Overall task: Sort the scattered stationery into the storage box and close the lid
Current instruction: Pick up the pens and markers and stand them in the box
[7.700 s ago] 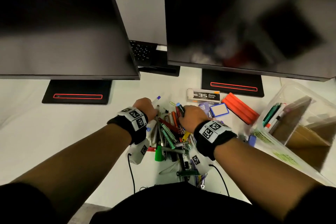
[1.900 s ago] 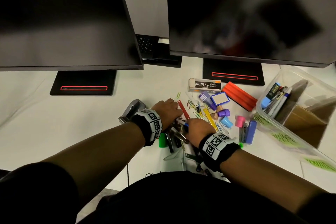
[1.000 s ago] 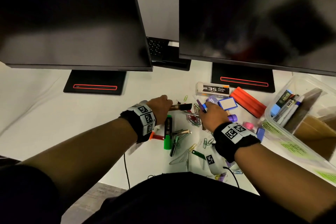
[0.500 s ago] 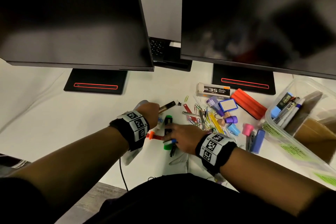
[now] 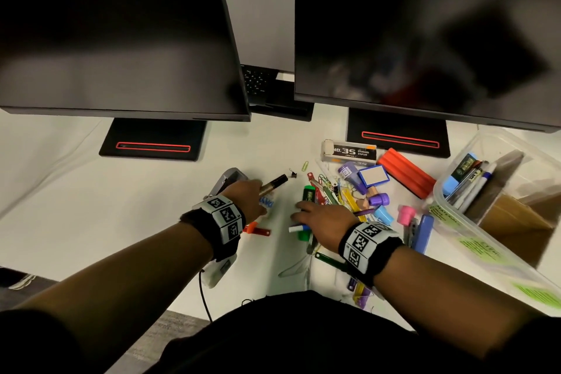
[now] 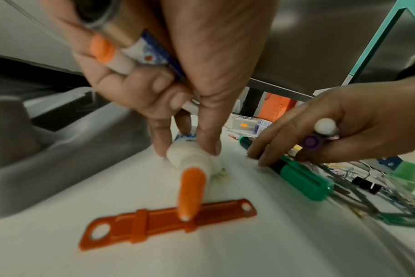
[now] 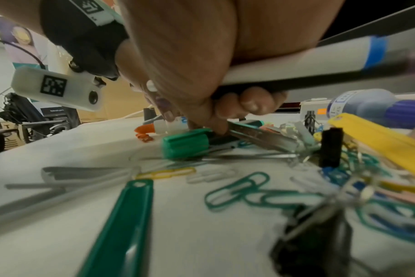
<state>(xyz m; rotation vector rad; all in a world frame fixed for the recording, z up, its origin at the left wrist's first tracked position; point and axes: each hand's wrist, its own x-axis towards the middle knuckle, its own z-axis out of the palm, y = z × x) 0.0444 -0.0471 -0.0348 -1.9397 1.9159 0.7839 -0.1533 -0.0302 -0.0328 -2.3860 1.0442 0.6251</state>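
Observation:
My left hand (image 5: 247,196) grips a bundle of markers (image 6: 121,35); a gold and black one (image 5: 274,184) sticks out of it. Its thumb and forefinger pinch a white glue bottle (image 6: 190,161) with an orange tip, which lies on the desk. My right hand (image 5: 321,215) holds a white marker (image 7: 296,69) with a blue band and a purple pen (image 6: 310,142) in its palm. Its fingertips rest on a green highlighter (image 5: 308,194) lying on the desk. The clear storage box (image 5: 473,240) stands open at the right with several pens inside.
An orange tag (image 6: 163,223) lies under the glue tip. A grey stapler (image 5: 226,181) sits behind my left hand. Paper clips (image 5: 328,191), caps, a staples box (image 5: 349,152), a red block (image 5: 406,173) and a blue stapler (image 5: 425,232) lie between my hands and the box. Two monitors overhang the back.
Over the last second my right hand came back from the far clip pile to the green highlighter. My left hand kept its markers and lowered its fingers onto the glue bottle.

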